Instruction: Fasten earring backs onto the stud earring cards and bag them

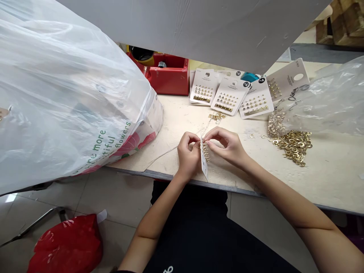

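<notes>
My left hand (187, 155) and my right hand (227, 146) meet over the front edge of the worktable (327, 178). Between them stands a white earring card (204, 161), held edge-on, with gold earrings on its right face. My left hand grips the card from the left with its fingers curled. The fingers of my right hand pinch at the card's top, on what looks like a small gold earring. A heap of loose gold earrings (292, 144) lies to the right.
Several filled earring cards (229, 96) lie in a row at the back, beside a red bin (169, 76). A big clear plastic bag (57, 94) fills the left side. Another clear bag (327, 102) lies at the right. A red bag (68, 246) sits on the floor.
</notes>
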Available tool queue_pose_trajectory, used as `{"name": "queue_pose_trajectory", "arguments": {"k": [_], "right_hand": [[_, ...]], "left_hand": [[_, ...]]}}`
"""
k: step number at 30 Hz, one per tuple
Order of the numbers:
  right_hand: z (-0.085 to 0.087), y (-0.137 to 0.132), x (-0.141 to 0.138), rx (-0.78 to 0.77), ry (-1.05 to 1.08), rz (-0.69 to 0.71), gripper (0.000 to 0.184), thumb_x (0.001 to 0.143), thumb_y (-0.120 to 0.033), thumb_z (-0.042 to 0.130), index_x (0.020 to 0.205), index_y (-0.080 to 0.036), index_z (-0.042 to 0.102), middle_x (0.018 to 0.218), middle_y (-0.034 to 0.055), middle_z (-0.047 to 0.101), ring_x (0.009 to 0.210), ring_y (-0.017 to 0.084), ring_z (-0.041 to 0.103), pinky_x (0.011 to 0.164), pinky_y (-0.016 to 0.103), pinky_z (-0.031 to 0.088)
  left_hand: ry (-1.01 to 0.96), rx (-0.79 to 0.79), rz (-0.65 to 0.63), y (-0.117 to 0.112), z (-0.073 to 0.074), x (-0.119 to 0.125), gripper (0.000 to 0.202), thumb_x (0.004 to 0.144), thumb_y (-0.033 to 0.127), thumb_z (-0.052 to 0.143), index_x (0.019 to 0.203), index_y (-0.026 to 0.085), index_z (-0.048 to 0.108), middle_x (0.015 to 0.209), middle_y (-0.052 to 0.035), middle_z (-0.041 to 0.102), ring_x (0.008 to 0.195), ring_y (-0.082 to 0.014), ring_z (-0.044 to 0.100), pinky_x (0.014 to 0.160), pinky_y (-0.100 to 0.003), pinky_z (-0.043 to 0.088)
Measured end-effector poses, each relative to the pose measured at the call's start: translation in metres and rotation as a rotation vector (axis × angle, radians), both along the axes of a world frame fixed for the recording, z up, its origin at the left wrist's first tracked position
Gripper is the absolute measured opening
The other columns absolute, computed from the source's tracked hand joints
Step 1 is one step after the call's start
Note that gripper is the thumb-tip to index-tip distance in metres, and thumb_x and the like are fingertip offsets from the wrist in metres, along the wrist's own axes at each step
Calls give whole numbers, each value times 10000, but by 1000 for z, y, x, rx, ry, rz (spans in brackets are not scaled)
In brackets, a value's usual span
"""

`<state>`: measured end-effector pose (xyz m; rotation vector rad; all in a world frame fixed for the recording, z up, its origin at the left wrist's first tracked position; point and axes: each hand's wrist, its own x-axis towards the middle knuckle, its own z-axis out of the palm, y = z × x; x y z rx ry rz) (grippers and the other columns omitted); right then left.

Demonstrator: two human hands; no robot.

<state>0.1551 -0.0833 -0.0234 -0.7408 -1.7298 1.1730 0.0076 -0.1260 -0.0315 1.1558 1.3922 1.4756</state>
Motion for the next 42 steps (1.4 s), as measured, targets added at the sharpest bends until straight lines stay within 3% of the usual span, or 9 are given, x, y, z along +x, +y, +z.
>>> {"name": "queue_pose_trajectory", "arguments": {"k": [6, 13, 20, 26, 35, 42], "right_hand": [[3, -2, 5, 112, -40, -6, 29, 925, -149, 627, 952, -158, 624, 889, 59, 660, 823, 171, 657, 736, 299, 546], [8, 1, 5, 336, -70, -43, 75, 916, -86, 626, 914, -160, 623, 833, 47, 646, 772, 155, 625, 685, 277, 516], [6, 0, 3, 403, -68, -78, 96, 910, -71, 623, 901, -166, 611, 791, 41, 637, 725, 151, 614, 636, 270, 505], [-3, -6, 0, 324, 25, -76, 80, 900, -86, 649, 912, -165, 661, 817, 66, 690, 761, 180, 672, 641, 283, 541], [-12, -15, -7, 191, 88, -100, 108, 884, -75, 661, 929, -170, 687, 872, 74, 706, 831, 191, 698, 708, 306, 563], [-16, -17, -9, 194, 102, -116, 136, 876, -55, 667, 947, -168, 691, 893, 71, 708, 861, 188, 698, 733, 312, 567]], "left_hand": [[128, 166, 4, -1, -3, 1, 170, 801, 10, 605, 795, 176, 567, 781, 31, 569, 742, -64, 562, 671, -149, 448], [137, 148, -14, -2, -4, 0, 207, 792, -23, 581, 817, 182, 559, 797, 28, 566, 754, -73, 563, 686, -162, 452], [171, 186, -22, -2, -4, 0, 229, 790, -41, 566, 821, 185, 547, 798, 28, 559, 751, -73, 551, 679, -163, 444], [148, 298, -20, -1, -7, 0, 238, 777, -44, 593, 777, 171, 488, 747, 26, 505, 700, -68, 519, 617, -155, 422], [152, 285, 17, -3, -8, 0, 281, 730, -65, 590, 742, 166, 431, 716, 29, 466, 669, -68, 496, 608, -165, 407], [143, 276, 26, -5, -9, 2, 259, 752, -54, 560, 735, 165, 421, 712, 28, 454, 670, -69, 491, 613, -171, 414]]}}
